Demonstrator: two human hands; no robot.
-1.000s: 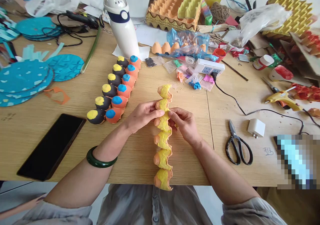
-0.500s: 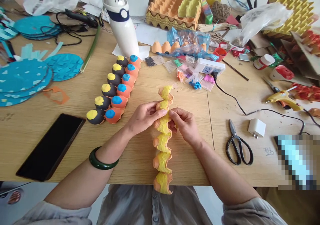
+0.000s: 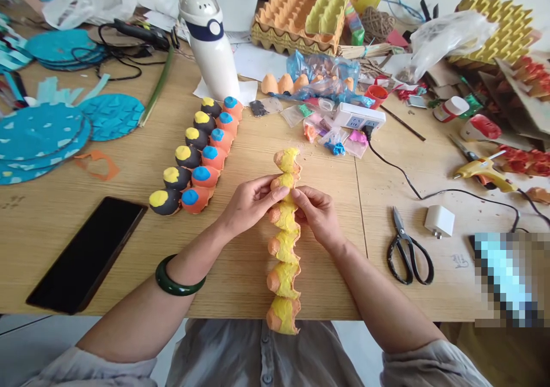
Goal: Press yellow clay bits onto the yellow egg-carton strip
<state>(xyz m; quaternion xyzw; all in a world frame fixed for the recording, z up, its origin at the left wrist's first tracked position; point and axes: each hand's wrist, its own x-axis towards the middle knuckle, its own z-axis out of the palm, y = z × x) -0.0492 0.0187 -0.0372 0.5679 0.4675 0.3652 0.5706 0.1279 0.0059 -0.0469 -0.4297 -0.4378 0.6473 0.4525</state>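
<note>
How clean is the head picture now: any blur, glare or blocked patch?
Head view: left hand, right hand and yellow-and-orange carton strip look sharp; head view: pixel blocks hide something at lower right; head view: a small glint on the green bangle.

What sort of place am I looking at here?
Looks like a craft workspace, perhaps a studio or classroom: there's a partly yellow egg-carton strip, a glue gun and black-handled scissors.

Left hand (image 3: 249,204): held the strip (image 3: 285,246) from the left.
Right hand (image 3: 318,212): pinched its right edge.
Painted rows (image 3: 194,159): stood left of the strip, near the phone (image 3: 88,255).
Scissors (image 3: 403,235): lay right of both hands, beside the charger (image 3: 440,221).
</note>
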